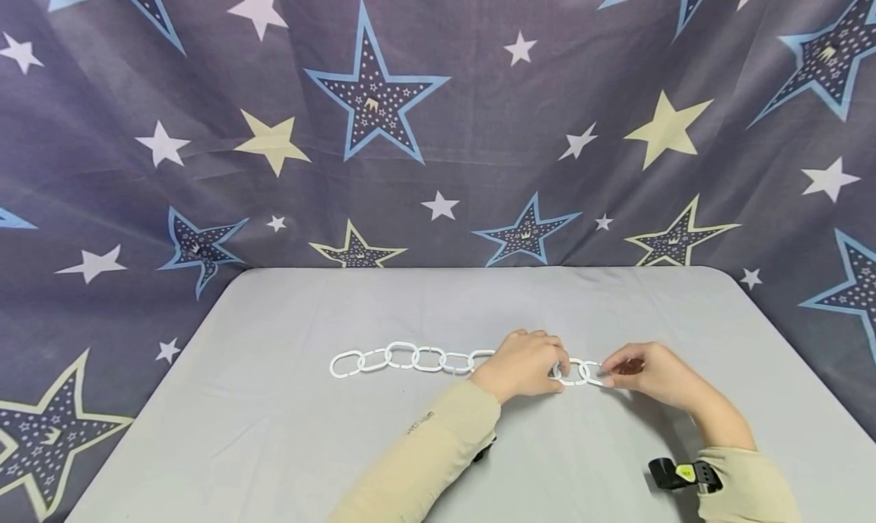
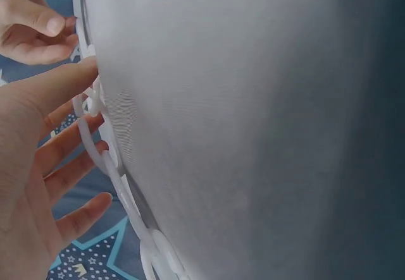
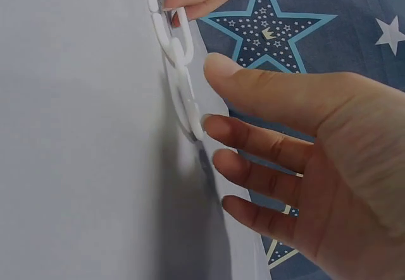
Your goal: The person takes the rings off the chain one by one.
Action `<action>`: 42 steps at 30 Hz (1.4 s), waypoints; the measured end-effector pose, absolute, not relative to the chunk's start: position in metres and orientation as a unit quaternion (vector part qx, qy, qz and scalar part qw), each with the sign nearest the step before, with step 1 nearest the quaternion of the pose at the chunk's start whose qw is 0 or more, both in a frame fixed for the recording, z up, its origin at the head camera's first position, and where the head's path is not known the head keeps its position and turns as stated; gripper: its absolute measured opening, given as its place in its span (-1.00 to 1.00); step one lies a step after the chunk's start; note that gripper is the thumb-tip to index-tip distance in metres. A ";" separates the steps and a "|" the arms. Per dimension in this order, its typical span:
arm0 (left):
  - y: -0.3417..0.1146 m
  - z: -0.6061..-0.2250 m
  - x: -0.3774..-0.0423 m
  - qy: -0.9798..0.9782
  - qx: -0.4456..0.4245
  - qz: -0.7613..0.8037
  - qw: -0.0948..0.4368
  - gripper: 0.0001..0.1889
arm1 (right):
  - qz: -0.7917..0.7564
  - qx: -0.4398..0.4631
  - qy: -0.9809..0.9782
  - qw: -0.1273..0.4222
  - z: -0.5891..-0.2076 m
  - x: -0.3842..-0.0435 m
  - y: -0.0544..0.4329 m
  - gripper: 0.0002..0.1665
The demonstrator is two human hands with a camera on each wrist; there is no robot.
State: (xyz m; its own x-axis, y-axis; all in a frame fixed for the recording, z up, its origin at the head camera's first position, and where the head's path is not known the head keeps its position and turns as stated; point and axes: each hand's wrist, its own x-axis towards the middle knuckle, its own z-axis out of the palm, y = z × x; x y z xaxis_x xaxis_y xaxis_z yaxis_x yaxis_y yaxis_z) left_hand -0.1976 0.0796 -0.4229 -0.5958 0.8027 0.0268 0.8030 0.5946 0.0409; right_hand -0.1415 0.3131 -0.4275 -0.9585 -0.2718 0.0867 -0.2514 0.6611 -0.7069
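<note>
A chain of white oval plastic links point(image 1: 402, 355) lies across the table from the middle toward the right. My left hand point(image 1: 523, 362) reaches over the chain and covers some links. Its thumb and index finger pinch a link near the right end, while its other fingers spread loosely in the left wrist view. My right hand point(image 1: 653, 371) is at the chain's last link point(image 3: 187, 106). Its index fingertip is right at the link's end, and the thumb stands apart from it with the fingers loosely bent. Small gaps show in several links.
The table point(image 1: 274, 439) has a light grey cover. Behind it hangs a dark cloth point(image 1: 465, 128) printed with stars. A black wrist camera point(image 1: 662, 473) sits on a strap at the right sleeve.
</note>
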 end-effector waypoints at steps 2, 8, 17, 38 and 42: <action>0.080 -0.423 -0.198 -0.893 -0.450 -0.023 0.003 -0.79 | -0.388 -0.143 0.910 0.021 -0.429 -0.142 0.312 -0.76; 0.083 -0.420 -0.197 -0.891 -0.454 -0.007 0.011 -0.87 | -0.382 -0.145 0.912 0.027 -0.433 -0.142 0.310 -0.76; 0.088 -0.421 -0.198 -0.885 -0.464 0.026 0.022 -0.95 | -0.353 -0.164 0.921 0.016 -0.437 -0.143 0.304 -0.82; 0.085 -0.416 -0.195 -0.888 -0.460 0.002 -0.011 -0.96 | -0.354 -0.151 0.922 -0.036 -0.427 -0.141 0.306 -0.88; 0.082 -0.413 -0.195 -0.894 -0.448 -0.012 -0.005 -0.92 | -0.348 -0.145 0.925 -0.051 -0.422 -0.141 0.304 -0.90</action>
State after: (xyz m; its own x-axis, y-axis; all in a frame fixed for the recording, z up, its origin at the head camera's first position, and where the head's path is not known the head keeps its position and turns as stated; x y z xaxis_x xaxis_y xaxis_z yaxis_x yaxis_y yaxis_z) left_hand -0.1946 0.0818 -0.4129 -0.5986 0.8011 0.0025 0.8008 0.5983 0.0264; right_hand -0.1406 0.3040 -0.4224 -0.9527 -0.2329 0.1954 -0.3039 0.7164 -0.6280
